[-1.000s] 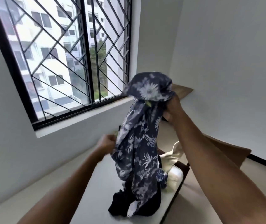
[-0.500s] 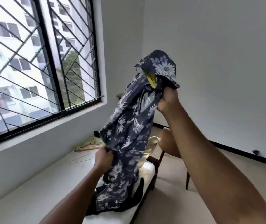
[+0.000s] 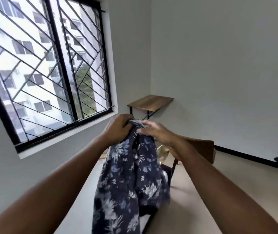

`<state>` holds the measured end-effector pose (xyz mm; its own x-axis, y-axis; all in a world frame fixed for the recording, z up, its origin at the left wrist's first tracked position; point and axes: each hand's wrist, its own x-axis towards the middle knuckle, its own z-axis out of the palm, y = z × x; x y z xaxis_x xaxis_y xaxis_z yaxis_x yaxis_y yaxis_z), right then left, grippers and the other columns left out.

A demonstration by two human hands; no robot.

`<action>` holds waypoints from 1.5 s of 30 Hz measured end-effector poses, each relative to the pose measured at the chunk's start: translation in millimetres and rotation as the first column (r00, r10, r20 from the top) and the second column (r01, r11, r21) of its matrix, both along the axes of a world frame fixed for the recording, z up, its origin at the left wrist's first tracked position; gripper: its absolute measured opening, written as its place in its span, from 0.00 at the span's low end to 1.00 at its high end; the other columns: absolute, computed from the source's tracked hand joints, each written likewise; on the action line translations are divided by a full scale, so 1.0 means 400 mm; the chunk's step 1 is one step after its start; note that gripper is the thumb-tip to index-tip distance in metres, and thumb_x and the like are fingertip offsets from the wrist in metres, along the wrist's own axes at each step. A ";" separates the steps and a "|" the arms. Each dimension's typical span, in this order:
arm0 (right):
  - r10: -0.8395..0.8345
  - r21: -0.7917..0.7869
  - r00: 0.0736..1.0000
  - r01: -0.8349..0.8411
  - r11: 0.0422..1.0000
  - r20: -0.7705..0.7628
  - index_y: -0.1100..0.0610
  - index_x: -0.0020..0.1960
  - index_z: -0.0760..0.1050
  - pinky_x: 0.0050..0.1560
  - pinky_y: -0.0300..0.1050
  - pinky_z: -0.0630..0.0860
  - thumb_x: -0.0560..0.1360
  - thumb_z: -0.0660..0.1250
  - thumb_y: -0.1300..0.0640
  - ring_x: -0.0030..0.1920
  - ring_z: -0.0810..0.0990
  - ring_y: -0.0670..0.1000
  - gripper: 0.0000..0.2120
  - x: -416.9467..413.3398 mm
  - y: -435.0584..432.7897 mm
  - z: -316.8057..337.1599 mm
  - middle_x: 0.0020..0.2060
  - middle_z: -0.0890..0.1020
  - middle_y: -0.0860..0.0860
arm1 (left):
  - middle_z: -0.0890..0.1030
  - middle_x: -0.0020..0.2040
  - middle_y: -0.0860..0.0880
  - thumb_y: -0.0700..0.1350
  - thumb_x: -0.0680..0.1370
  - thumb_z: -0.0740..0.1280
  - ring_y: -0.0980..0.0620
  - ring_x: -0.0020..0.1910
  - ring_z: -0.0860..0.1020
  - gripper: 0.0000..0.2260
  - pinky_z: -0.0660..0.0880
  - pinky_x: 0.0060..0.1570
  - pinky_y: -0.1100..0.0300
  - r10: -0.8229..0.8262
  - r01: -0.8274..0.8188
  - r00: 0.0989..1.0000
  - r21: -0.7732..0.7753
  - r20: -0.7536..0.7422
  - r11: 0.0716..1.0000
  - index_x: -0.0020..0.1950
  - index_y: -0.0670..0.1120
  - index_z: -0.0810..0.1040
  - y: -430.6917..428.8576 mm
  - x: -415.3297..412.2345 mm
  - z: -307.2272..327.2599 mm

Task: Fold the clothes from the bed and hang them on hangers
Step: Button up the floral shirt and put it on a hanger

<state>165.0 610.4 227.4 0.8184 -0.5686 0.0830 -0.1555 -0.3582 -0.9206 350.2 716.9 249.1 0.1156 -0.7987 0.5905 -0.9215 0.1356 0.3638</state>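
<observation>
Garment [image 3: 131,179] navy, white-flowered, hanging crumpled.

- Two bare hands: the left hand [image 3: 118,128] and the right hand [image 3: 158,132].
- One navy fabric garment with a white-and-blue floral print [image 3: 129,179].
- One black-framed window [image 3: 59,65], with two glass panes and one black diagonal-bar metal grille [image 3: 33,68].
- One brown wooden wall shelf [image 3: 151,102], two black supports showing under it.
- One brown wooden chair back [image 3: 200,149].
- One pale tan crumpled cloth [image 3: 162,152], partly hidden.
- One white-topped bed [image 3: 80,217].
- One small dark object [image 3: 277,159] by the right-hand wall, too blurred to identify.
</observation>
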 end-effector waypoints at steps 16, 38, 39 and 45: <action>-0.078 -0.225 0.904 0.186 0.956 0.420 0.62 0.60 0.83 0.62 0.50 0.79 0.78 0.66 0.67 0.58 0.85 0.55 0.13 0.294 0.380 0.053 0.55 0.86 0.55 | 0.78 0.61 0.31 0.48 0.75 0.64 0.35 0.59 0.77 0.25 0.75 0.58 0.45 -0.267 0.477 0.153 -0.165 -0.951 0.863 0.70 0.37 0.73 0.523 0.231 -0.167; 0.227 0.128 0.945 -0.201 0.971 -0.235 0.49 0.71 0.78 0.73 0.66 0.70 0.66 0.77 0.47 0.67 0.79 0.61 0.33 -0.019 0.378 0.070 0.67 0.82 0.56 | 0.81 0.40 0.35 0.45 0.86 0.63 0.44 0.41 0.77 0.16 0.73 0.47 0.51 0.001 0.069 0.608 0.054 -0.794 0.996 0.52 0.31 0.79 0.446 0.160 0.014; 0.200 0.054 0.948 -0.193 0.980 -0.246 0.45 0.73 0.75 0.72 0.63 0.71 0.69 0.75 0.46 0.69 0.78 0.59 0.33 -0.014 0.403 0.064 0.68 0.80 0.52 | 0.80 0.41 0.36 0.44 0.85 0.63 0.44 0.42 0.76 0.16 0.72 0.47 0.52 0.001 0.073 0.618 0.059 -0.786 0.996 0.52 0.30 0.79 0.440 0.141 0.030; -0.178 -0.552 0.983 0.123 0.824 -0.046 0.52 0.56 0.83 0.45 0.41 0.74 0.77 0.76 0.58 0.42 0.81 0.42 0.09 0.068 0.477 0.015 0.46 0.84 0.45 | 0.78 0.31 0.49 0.53 0.84 0.66 0.52 0.29 0.74 0.19 0.70 0.39 0.56 -0.035 0.215 0.683 0.155 -0.730 0.964 0.40 0.41 0.76 0.459 0.065 0.082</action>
